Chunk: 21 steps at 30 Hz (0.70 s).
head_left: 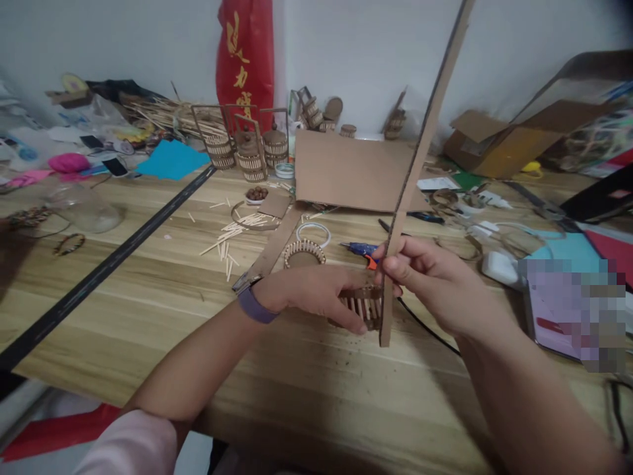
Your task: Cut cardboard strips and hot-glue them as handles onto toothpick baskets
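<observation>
My left hand [321, 297] is wrapped over a small basket of wooden sticks and cardboard [363, 307], which lies on its side low over the table. A long, narrow cardboard strip [415, 171] is pinched between the thumb and fingers of my right hand [420, 274]. It stands nearly upright, leaning right at the top, and its lower end is against or just in front of the basket's right end; contact there I cannot make out. Just beyond my left hand sits a round stick-walled piece [304, 254]. Behind my right hand lies a blue glue gun [363, 249].
Loose sticks [237, 227], a white ring [313, 235] and a bowl of brown beads [256, 194] lie farther back. Finished handled baskets [252, 155] stand near the wall beside a large cardboard sheet [353, 170]. A black cable [428, 326] runs at right; a dark strip [113, 260] crosses the left.
</observation>
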Each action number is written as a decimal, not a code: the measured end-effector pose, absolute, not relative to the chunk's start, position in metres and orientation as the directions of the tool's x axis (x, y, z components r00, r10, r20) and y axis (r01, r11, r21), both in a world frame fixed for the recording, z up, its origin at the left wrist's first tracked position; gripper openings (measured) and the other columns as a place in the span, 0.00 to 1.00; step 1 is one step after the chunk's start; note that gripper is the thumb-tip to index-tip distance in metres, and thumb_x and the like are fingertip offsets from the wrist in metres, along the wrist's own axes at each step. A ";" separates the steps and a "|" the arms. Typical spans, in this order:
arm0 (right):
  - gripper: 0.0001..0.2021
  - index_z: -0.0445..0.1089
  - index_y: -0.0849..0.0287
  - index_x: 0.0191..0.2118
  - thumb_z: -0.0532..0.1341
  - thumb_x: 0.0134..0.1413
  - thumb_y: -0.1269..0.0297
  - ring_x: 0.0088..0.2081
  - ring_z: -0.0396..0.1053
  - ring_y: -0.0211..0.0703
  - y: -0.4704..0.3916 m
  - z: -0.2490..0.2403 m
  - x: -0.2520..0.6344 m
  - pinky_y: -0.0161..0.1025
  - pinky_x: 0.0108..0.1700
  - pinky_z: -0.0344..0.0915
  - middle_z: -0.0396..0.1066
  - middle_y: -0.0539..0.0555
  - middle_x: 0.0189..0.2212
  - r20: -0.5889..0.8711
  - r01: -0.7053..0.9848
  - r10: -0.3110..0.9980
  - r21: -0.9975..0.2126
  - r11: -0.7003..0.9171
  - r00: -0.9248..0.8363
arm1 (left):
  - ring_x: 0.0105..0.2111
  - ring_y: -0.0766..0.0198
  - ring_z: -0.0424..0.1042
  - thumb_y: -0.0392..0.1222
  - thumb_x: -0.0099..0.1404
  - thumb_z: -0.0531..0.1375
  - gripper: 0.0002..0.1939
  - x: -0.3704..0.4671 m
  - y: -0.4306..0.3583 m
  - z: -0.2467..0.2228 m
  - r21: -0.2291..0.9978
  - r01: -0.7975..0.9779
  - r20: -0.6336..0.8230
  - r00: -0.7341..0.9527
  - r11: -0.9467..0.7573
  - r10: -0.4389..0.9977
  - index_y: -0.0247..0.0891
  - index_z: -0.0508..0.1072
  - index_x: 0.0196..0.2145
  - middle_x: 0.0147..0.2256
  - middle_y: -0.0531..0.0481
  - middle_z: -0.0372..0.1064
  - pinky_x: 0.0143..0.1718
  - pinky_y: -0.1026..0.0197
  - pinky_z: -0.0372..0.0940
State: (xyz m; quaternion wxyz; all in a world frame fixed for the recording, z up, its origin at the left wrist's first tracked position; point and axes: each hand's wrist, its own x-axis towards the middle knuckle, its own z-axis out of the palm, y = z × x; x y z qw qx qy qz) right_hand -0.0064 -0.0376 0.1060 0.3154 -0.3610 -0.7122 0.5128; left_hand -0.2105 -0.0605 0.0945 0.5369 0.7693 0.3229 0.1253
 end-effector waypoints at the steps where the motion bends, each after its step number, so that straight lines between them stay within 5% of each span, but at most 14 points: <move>1: 0.22 0.73 0.55 0.38 0.68 0.52 0.39 0.23 0.66 0.38 -0.037 0.105 -0.006 0.35 0.25 0.65 0.71 0.49 0.23 0.079 0.197 0.842 -0.957 0.215 -0.534 | 0.31 0.69 0.67 0.43 0.59 0.69 0.11 -0.210 -0.060 0.093 0.909 0.351 -0.138 0.764 -0.226 0.630 0.38 0.75 0.39 0.32 0.58 0.70 0.34 0.66 0.61; 16: 0.19 0.72 0.56 0.39 0.67 0.55 0.44 0.23 0.64 0.36 -0.037 0.096 -0.011 0.34 0.25 0.61 0.65 0.45 0.22 0.058 0.183 0.839 -0.966 0.184 -0.540 | 0.30 0.68 0.68 0.44 0.58 0.72 0.11 -0.202 -0.065 0.095 0.909 0.352 -0.145 0.770 -0.223 0.622 0.37 0.74 0.33 0.30 0.57 0.70 0.33 0.66 0.61; 21: 0.18 0.71 0.55 0.38 0.66 0.56 0.44 0.23 0.63 0.37 -0.037 0.095 -0.012 0.35 0.24 0.60 0.65 0.45 0.21 0.063 0.196 0.835 -0.960 0.201 -0.547 | 0.30 0.67 0.67 0.51 0.60 0.70 0.15 -0.202 -0.067 0.094 0.877 0.423 -0.191 0.745 -0.230 0.639 0.37 0.75 0.34 0.31 0.55 0.70 0.32 0.65 0.60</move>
